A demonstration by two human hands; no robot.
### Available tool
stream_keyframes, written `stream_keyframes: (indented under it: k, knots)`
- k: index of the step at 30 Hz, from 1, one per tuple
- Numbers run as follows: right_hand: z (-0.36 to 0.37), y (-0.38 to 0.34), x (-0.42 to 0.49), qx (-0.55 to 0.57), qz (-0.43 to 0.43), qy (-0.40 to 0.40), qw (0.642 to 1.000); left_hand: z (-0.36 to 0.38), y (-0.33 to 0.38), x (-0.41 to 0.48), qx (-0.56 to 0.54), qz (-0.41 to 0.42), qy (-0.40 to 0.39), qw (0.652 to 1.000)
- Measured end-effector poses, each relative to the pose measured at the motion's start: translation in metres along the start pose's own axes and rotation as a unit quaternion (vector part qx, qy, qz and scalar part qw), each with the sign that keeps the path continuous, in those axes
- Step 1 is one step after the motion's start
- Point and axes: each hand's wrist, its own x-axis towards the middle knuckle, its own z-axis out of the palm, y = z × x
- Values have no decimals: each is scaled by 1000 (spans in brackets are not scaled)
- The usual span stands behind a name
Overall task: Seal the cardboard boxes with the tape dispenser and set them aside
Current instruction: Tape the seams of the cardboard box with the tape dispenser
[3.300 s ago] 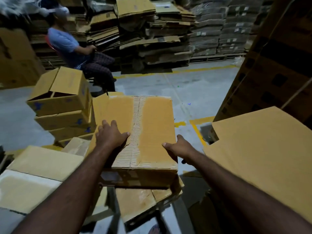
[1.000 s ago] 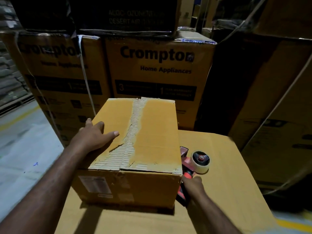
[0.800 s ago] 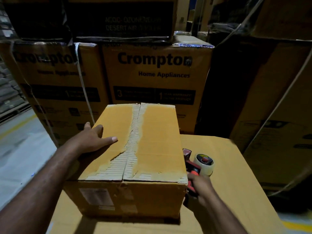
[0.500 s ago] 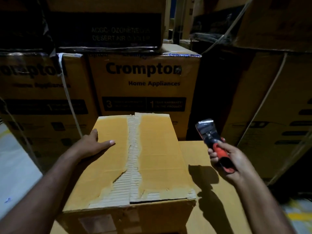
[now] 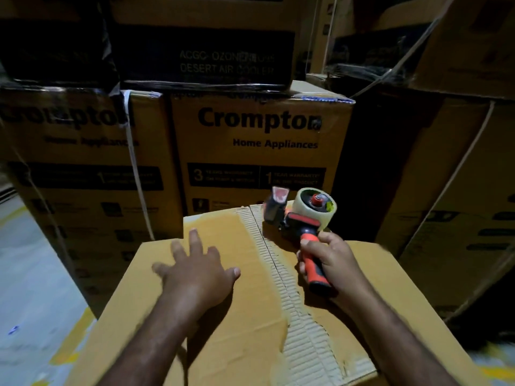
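A brown cardboard box [image 5: 250, 324] lies in front of me, flaps closed, with a torn strip of bare corrugation along its centre seam [image 5: 278, 274]. My left hand [image 5: 195, 271] lies flat on the left flap, fingers spread. My right hand [image 5: 328, 263] grips the orange handle of the tape dispenser [image 5: 303, 215]. The dispenser's head sits over the far end of the seam, with its clear tape roll on the right.
The box rests on a larger flat carton [image 5: 390, 263]. Stacked Crompton appliance cartons [image 5: 259, 140] rise just behind it, and more strapped cartons [image 5: 459, 190] stand to the right. Grey floor [image 5: 33, 274] with yellow lines runs along the left.
My right hand picked the dispenser up from beside the box and brought it over the far end of the seam. My left hand slid further onto the left flap.
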Motion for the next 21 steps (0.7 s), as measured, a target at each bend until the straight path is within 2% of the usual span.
stream_keyframes:
  k: [1, 2, 3, 4, 5, 6, 7, 9, 11, 14, 16, 19, 21]
  knots:
    - [3, 1, -1, -11, 1, -2, 1000, -7, 2, 2, -44, 26, 27, 998]
    - [5, 3, 0, -20, -2, -1, 1000, -13, 5, 5, -141, 52, 39, 988]
    - [7, 4, -1, -32, -14, 3, 999, -20, 9, 8, -274, 66, 31, 959]
    - [9, 6, -1, -54, -38, 9, 998, -27, 16, 9, -418, 65, -16, 906]
    - [10, 8, -2, -90, -68, 19, 993, -34, 23, 12, -549, 53, -85, 830]
    - [11, 9, -4, -136, -101, 28, 985, -40, 29, 17, -646, 37, -149, 748]
    - [11, 10, -6, -185, -128, 38, 974, -44, 35, 22, -704, 22, -188, 684]
    - [10, 12, -9, -263, -169, 58, 948, -51, 41, 34, -757, 2, -224, 614]
    - [8, 14, -10, -318, -207, 70, 922, -56, 43, 43, -775, -12, -243, 584]
    - [4, 16, -10, -357, -246, 87, 897, -58, 44, 53, -778, -32, -265, 569]
    - [5, 17, -11, -357, -265, 100, 890, -57, 47, 56, -790, -41, -276, 546]
    - [5, 16, -11, -333, -300, 114, 887, -54, 54, 55, -826, -47, -280, 486]
    - [4, 18, -10, -310, -310, 123, 891, -54, 59, 52, -836, -33, -265, 480]
